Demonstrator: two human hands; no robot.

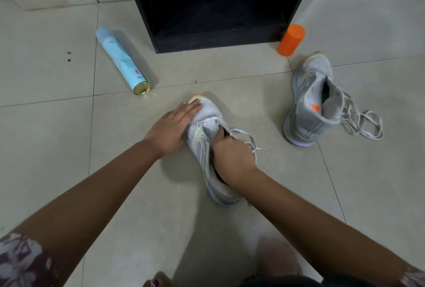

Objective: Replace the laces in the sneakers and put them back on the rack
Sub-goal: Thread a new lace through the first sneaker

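Plainly, the left hand (171,129) lies flat with straight fingers pressed on the toe of the near sneaker (200,149), pinning it to the floor (69,149). The right hand (230,155) reaches into the shoe's opening by the tongue. Its fingertips are hidden inside, so I cannot tell whether it grips the tongue, the white lace (247,136) or nothing. That lace is threaded only at the lowest eyelets and trails off to the right of the shoe. I judge the shoe light and soft in the upper, so it would fold or skid if pulled without the toe held. The firmer sole edge and heel look like the safest places to grip it, and the lace is best pinched at its stiff tip. Further right, well apart, the second sneaker (308,107) stands on the floor with its loose laces (365,126) spilling beside the heel. Beyond both stands the black rack (216,11), its lowest bay open. A spray can (122,61) lies on its side to the rack's left, and an orange cylinder (291,39) sits at its right corner.
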